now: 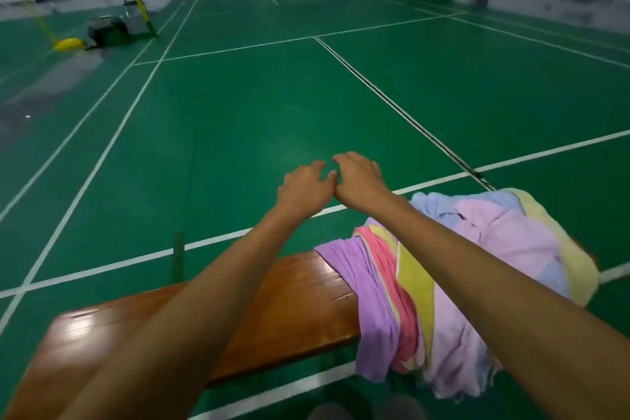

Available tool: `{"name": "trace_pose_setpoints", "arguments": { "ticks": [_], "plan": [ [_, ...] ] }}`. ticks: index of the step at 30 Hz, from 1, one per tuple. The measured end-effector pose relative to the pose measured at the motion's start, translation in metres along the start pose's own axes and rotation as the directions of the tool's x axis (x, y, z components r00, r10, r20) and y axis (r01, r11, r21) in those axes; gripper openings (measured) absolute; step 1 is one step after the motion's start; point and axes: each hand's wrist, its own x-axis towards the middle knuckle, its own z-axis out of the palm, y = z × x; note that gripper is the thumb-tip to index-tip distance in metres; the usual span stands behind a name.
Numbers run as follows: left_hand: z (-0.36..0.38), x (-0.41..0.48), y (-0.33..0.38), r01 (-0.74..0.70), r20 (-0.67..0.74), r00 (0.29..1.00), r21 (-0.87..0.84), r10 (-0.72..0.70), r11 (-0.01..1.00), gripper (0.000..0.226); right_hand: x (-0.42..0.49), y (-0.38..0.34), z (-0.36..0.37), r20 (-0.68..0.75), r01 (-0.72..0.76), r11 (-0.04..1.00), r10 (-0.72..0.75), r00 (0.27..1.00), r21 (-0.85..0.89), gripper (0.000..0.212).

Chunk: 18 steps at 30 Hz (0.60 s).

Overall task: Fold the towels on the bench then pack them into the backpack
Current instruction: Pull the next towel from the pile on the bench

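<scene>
The person stands at a wooden bench (279, 310) on a green court and holds both arms out in front, over the floor beyond the bench. The left hand (305, 189) and the right hand (358, 181) are side by side, almost touching at the thumbs. Their fingers are loosely bent and spread, and they hold nothing.

The towels (453, 280) lie in one loose heap on the right end of the bench, under the right forearm. I can see purple, pink, yellow, light pink and pale blue cloth, all crumpled together, and part of the heap hangs over the near edge. No towel is folded yet. A dark bag-like shape (105, 31) sits far away on the court at the left, near a yellow net post. It may be the backpack, but it is too blurred to say.

I judge that the work is at its very start, and the first step is to take one towel out of the heap. To do it well, the hands should pick only the top towel by two corners and lift it clear, so the others do not slide off the edge. The bare left part of the bench gives a flat place to spread it and fold it.
</scene>
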Motion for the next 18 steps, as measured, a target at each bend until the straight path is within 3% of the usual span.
{"name": "trace_pose_setpoints", "arguments": {
  "ticks": [2,5,10,18],
  "plan": [
    [0.015,-0.016,-0.008,0.001,0.002,1.0,0.012,-0.001,1.0,0.064,-0.018,0.005,0.013,-0.008,0.001,0.999,-0.001,1.0,-0.038,0.053],
    [0.03,-0.054,-0.018,0.01,0.057,0.998,0.021,-0.011,1.0,0.077,-0.057,0.01,0.023,-0.024,0.003,0.997,-0.004,1.0,-0.073,0.055],
    [0.013,-0.131,-0.01,-0.021,0.142,0.99,0.102,0.007,0.995,0.059,-0.137,-0.01,0.005,0.002,-0.026,0.991,0.027,1.0,-0.131,0.057],
    [-0.01,-0.208,0.013,-0.119,0.031,0.993,0.036,0.118,0.992,0.054,-0.214,-0.044,-0.029,-0.064,-0.025,0.987,0.015,0.998,-0.157,0.052]
  ]
}}
